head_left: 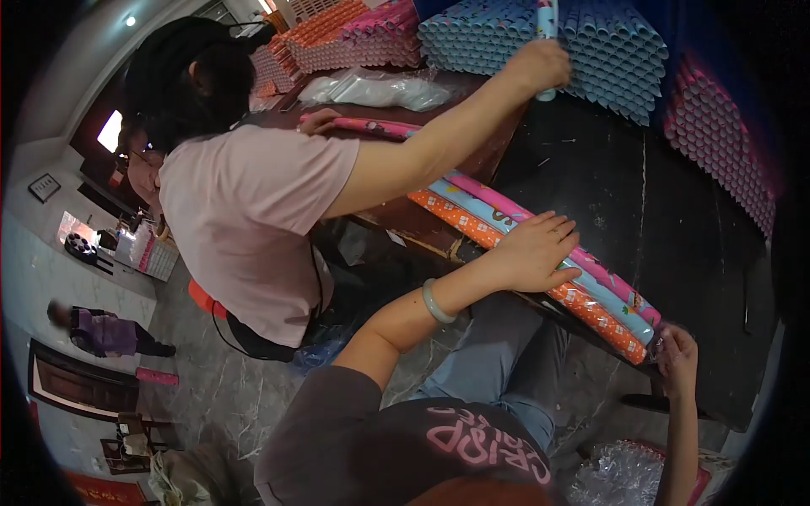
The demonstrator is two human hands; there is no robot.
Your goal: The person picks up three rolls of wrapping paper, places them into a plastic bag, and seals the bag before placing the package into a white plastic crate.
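Note:
Three rolls of wrapping paper lie side by side at the table edge: a pink roll (620, 293), a light blue roll (609, 305) and an orange roll with white patterns (597, 322). Clear plastic film appears to cover them. My left hand (537, 250), below a pale bangle, rests flat across the rolls with fingers stretched out. At their near right end, my right hand (677, 352) pinches the clear plastic film (655, 344) with bent fingers.
On the left, a co-worker in a pink shirt (253, 185) holds a light blue roll upright and touches a pink roll. Stacks of blue rolls (607, 59) and pink rolls (717, 139) stand at the back of the dark table (582, 152). Clear plastic bags (380, 87) lie beyond.

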